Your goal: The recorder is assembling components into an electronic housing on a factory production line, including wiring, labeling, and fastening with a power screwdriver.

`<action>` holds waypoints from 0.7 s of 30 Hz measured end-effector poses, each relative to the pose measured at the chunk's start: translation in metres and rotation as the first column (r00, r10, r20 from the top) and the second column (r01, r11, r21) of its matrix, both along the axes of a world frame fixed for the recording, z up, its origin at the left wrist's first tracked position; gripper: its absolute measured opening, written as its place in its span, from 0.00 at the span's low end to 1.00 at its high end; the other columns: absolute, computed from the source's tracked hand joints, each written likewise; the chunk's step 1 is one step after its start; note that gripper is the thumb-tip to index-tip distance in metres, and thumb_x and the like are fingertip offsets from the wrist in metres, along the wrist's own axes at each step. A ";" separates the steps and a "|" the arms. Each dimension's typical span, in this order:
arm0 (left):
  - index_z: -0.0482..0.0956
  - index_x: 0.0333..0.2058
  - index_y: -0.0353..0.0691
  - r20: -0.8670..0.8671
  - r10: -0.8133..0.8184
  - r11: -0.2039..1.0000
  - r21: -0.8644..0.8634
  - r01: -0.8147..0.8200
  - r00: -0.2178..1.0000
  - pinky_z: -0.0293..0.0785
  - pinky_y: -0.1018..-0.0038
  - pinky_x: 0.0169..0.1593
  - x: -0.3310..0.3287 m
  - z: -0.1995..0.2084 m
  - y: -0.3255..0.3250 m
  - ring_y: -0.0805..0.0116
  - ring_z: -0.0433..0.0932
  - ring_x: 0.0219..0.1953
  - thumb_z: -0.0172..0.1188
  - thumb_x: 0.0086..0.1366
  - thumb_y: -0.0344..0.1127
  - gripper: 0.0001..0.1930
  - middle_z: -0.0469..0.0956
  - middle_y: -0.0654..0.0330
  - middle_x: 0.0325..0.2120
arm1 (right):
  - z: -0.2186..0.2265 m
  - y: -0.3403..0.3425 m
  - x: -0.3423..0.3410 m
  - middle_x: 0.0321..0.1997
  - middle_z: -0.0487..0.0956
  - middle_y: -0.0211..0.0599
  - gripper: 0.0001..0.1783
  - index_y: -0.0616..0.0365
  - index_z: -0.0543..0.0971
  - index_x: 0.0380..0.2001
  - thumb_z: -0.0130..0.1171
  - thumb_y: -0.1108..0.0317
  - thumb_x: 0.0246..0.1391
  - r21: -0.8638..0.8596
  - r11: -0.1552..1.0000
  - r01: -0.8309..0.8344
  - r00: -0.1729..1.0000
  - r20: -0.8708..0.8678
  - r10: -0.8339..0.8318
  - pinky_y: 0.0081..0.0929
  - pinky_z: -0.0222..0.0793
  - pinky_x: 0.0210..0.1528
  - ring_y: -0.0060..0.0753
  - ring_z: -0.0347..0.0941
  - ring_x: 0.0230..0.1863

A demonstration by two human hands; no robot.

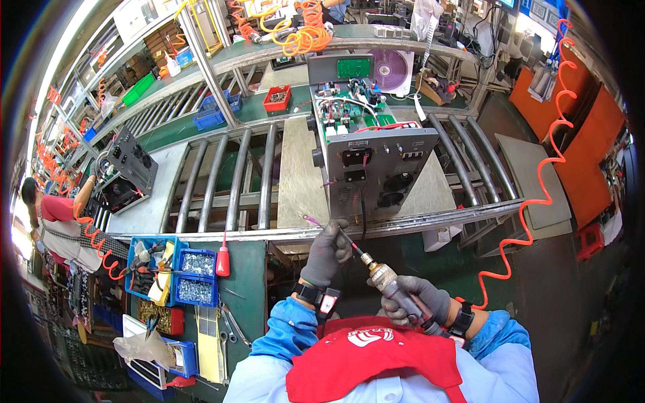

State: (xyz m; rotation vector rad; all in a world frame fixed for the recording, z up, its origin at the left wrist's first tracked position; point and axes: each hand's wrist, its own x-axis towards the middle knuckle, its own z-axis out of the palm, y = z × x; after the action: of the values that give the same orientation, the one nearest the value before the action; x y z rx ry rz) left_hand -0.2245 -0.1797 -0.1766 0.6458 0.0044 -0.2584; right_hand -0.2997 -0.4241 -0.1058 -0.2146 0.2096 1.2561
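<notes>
My right hand (426, 299), in a grey glove, is wrapped round a pneumatic screwdriver (384, 277) whose bit points up and left. My left hand (326, 255), also gloved, is closed close to the bit's tip. A thin pinkish piece with a ring-like end (309, 219) sticks out past its fingers; how far it runs inside them is hidden. Just beyond both hands stands a dark grey equipment chassis (349, 191) with its top open. Green circuit boards and wiring (349, 107) show inside it, and a black cable (363, 211) hangs down its near panel.
The chassis sits on a board over a roller conveyor (235, 178). At left, a bench holds blue screw bins (196, 289), a red-handled screwdriver (223, 258) and wrenches (232, 326). An orange coiled hose (531, 228) hangs at right. Another person (57, 215) works at far left beside a second chassis (127, 171).
</notes>
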 end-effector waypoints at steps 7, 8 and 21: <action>0.72 0.48 0.50 -0.140 0.343 0.930 0.187 -0.316 0.929 0.44 0.80 0.15 0.042 0.020 -0.011 0.82 0.47 0.11 0.51 0.71 0.48 0.13 0.49 0.76 0.12 | 0.015 -0.002 0.015 0.30 0.74 0.38 0.34 0.55 0.58 0.60 0.60 0.61 0.54 -0.583 0.767 0.268 0.724 0.647 0.239 0.28 0.75 0.25 0.27 0.74 0.24; 0.72 0.48 0.50 -0.133 0.346 0.930 0.183 -0.320 0.929 0.44 0.80 0.15 0.050 0.022 -0.010 0.82 0.47 0.11 0.51 0.71 0.48 0.13 0.49 0.76 0.12 | 0.018 -0.004 0.016 0.31 0.74 0.37 0.34 0.55 0.58 0.60 0.61 0.61 0.53 -0.575 0.767 0.284 0.729 0.649 0.217 0.28 0.75 0.25 0.27 0.74 0.25; 0.78 0.43 0.35 0.128 0.483 0.788 0.368 -0.494 0.866 0.56 0.84 0.17 0.053 0.049 -0.019 0.86 0.62 0.15 0.60 0.66 0.36 0.12 0.72 0.71 0.21 | 0.033 -0.004 0.021 0.31 0.74 0.37 0.38 0.53 0.57 0.62 0.62 0.62 0.51 -0.584 0.748 0.315 0.722 0.659 0.210 0.28 0.75 0.24 0.27 0.74 0.24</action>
State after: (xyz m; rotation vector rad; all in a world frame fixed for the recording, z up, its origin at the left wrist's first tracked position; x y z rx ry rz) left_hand -0.1717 -0.1985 -0.1273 1.0224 0.2020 0.2683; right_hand -0.2788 -0.4282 -0.0730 -1.2961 -0.0057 0.9032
